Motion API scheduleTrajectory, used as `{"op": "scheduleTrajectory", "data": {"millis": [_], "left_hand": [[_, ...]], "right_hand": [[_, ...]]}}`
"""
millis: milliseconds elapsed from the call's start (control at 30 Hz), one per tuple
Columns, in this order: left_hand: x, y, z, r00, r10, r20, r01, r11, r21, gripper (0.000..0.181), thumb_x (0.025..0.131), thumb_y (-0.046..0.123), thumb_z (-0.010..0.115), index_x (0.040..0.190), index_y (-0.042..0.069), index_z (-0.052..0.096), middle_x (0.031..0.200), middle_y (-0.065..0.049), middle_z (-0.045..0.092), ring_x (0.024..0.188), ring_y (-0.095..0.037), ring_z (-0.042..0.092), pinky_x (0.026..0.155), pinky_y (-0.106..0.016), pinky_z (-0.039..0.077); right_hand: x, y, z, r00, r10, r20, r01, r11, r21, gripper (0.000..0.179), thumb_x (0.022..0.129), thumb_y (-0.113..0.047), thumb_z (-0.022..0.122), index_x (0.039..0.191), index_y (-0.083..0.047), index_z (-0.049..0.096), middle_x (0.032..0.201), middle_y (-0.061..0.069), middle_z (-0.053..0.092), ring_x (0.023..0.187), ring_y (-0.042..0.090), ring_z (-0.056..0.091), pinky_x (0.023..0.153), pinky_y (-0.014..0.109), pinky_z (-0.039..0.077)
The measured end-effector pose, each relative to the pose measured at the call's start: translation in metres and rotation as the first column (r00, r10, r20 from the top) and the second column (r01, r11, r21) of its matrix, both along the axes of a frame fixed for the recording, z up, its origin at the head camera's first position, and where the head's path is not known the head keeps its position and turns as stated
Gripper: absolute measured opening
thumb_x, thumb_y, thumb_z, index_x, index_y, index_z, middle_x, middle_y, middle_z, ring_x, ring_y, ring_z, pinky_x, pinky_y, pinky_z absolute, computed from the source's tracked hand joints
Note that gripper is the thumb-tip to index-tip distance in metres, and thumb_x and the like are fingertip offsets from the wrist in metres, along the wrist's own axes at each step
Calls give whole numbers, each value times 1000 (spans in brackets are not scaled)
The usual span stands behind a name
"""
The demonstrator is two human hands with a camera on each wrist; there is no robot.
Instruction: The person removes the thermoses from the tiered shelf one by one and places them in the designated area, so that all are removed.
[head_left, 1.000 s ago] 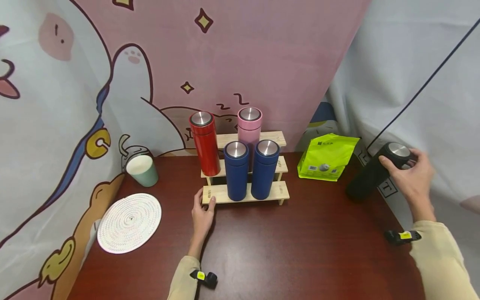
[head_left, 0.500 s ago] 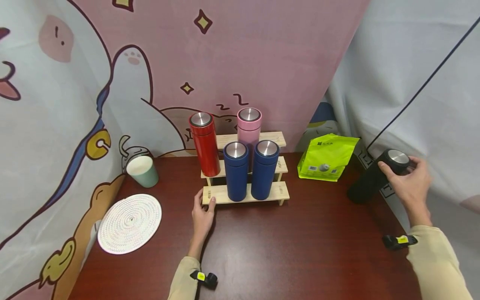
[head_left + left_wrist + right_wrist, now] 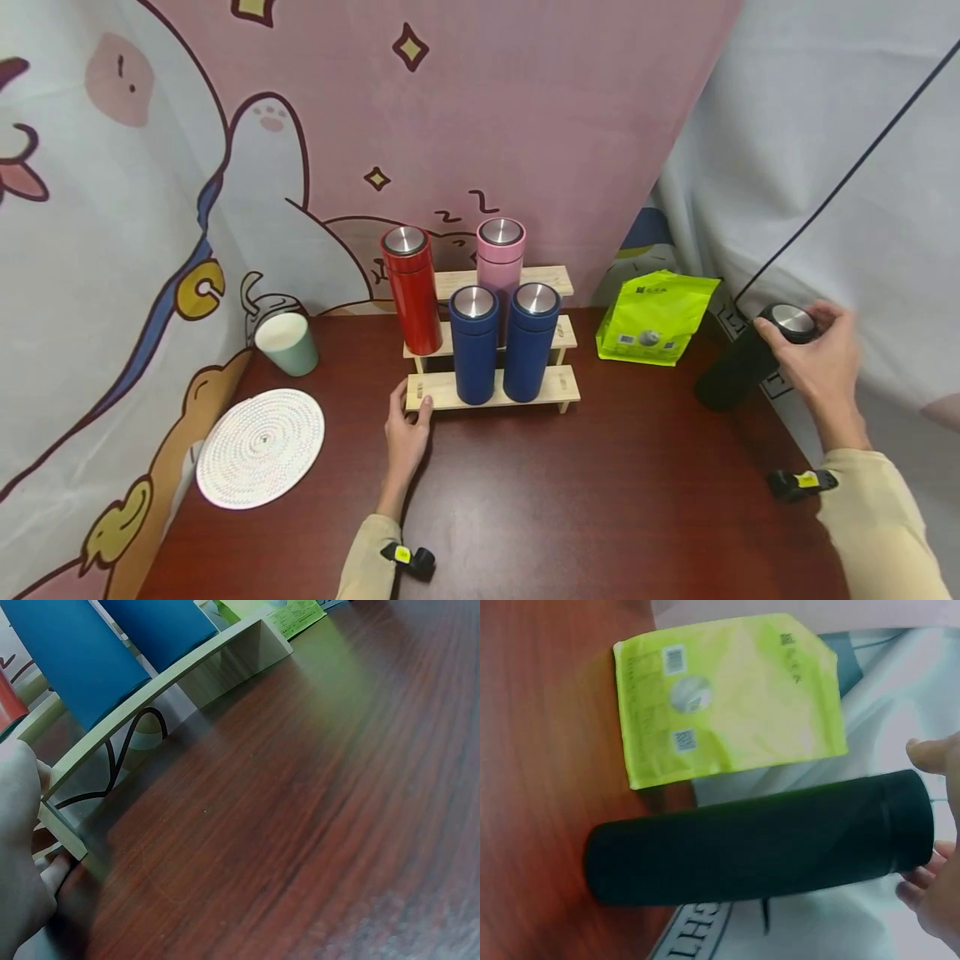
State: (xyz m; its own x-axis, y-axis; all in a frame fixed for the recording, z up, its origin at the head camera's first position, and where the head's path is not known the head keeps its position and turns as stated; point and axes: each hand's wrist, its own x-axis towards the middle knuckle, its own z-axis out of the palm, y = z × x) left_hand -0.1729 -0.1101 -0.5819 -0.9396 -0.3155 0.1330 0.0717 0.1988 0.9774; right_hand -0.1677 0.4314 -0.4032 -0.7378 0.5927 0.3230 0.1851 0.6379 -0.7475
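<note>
My left hand (image 3: pixel 407 435) grips the left end of the lowest step of a wooden tiered rack (image 3: pixel 566 382), thumb on top. Two blue thermoses (image 3: pixel 475 350) (image 3: pixel 531 348) stand on that step. Behind them are a red thermos (image 3: pixel 414 296) on the middle step and a pink thermos (image 3: pixel 501 254) whose base is hidden. At the far right, my right hand (image 3: pixel 825 358) surrounds the lid of a black thermos (image 3: pixel 738 362) that appears to stand upright on the table. In the right wrist view, the thumb (image 3: pixel 930 755) is apart from the black thermos, while fingertips lie close by its lid.
A lime-green pouch (image 3: pixel 656 317) stands between the rack and the black thermos. To the left are a pale green cup (image 3: pixel 294 352) and a round white woven mat (image 3: pixel 258 450) on the brown table (image 3: pixel 585 500). Printed cloth (image 3: pixel 585 108) hangs around the back and sides.
The black thermos has come down a little, along with my right hand. Most recently, that hand has shifted slightly up against the lid. My left hand has stayed on the rack.
</note>
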Motion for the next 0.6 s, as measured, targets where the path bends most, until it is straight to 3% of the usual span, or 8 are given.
{"op": "scheduleTrajectory", "data": {"millis": [100, 200, 400, 600], "left_hand": [[0, 0, -1, 1000, -1, 0, 1, 1000, -4, 58, 96, 14, 70, 149, 12, 46, 142, -16, 60, 130, -27, 57, 102, -54, 50], [-1, -1, -1, 1000, 1, -1, -1, 1000, -3, 57, 96, 14, 70, 149, 12, 47, 142, -16, 60, 130, -27, 57, 102, -54, 50], [-1, -1, 0, 1000, -4, 4, 4, 1000, -11, 57, 97, 15, 70, 149, 14, 47, 141, -16, 60, 130, -27, 57, 102, -54, 50], [0, 0, 0, 1000, -6, 3, 6, 1000, -15, 56, 96, 15, 69, 148, 12, 47, 140, -17, 60, 129, -29, 58, 101, -54, 50]], "right_hand": [[-3, -6, 10, 995, 21, -99, -22, 1000, -9, 68, 85, -34, 77, 143, -20, 45, 123, -22, 48, 127, 8, 49, 107, 15, 33], [-7, -14, 23, 987, 51, -155, -51, 999, 5, 65, 87, -33, 75, 144, -20, 46, 125, -23, 48, 131, 9, 49, 112, 18, 33], [-19, -34, 48, 980, 92, -179, -88, 996, 29, 61, 90, -36, 72, 143, -20, 48, 128, -17, 52, 135, 13, 50, 116, 20, 33], [-30, -51, 64, 969, 147, -199, -153, 988, -11, 58, 92, -34, 70, 144, -19, 47, 128, -16, 50, 135, 12, 48, 119, 23, 32]]}}
